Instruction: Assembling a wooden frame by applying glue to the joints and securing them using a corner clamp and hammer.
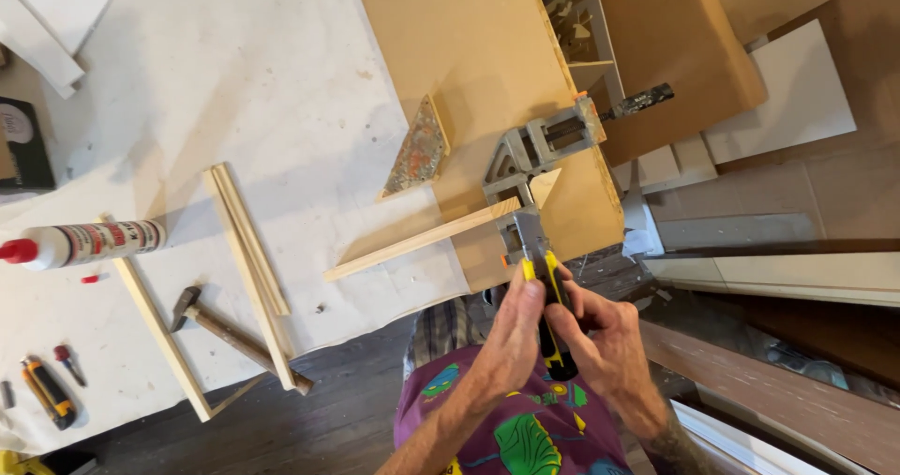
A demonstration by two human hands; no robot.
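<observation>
2 hands (562, 330) gripping 1 yellow utility knife (548, 287) | 1 corner clamp (530, 156) | 1 hammer (230, 330) | 1 glue bottle (80, 243)

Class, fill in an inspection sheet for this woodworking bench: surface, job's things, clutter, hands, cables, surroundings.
Surface: white-covered bench with a tan board on it.
Job's things: yellow-and-black utility knife at a wood strip held in a metal corner clamp.
Clutter: glue bottle, hammer, loose wood strips, a second knife.
Hands: left hand and right hand both grip the knife.
Cables: nothing seen.
Surroundings: boards and panels on the floor at right.
</observation>
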